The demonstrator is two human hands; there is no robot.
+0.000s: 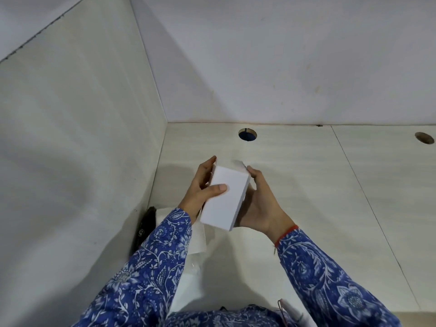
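I hold the box (226,197) in both hands above the bench (306,197). Its long axis runs from 6 toward 12 o'clock, leaning slightly to 1.

My left hand (200,187) grips the 9 o'clock edge, with the thumb laid across the top face. My right hand (262,206) wraps the 3 o'clock edge, fingers curled up to the far corner.

Boundaries, taken from the box:
- The panel (82,138) stands near at 9 o'clock.
- The wall (283,67) closes 12 o'clock, with a hole (247,135) in the bench just before it.
- A second hole (424,138) sits at 2 o'clock, well apart.
- A seam (368,192) crosses the bench at 3 o'clock.
- White sheets (198,234) lie at 7 o'clock, partly under my left sleeve (153,263).
- A dark object (144,227) leans against the panel at 8 o'clock.

The widest stretch of bench lies from 1 to 4 o'clock.
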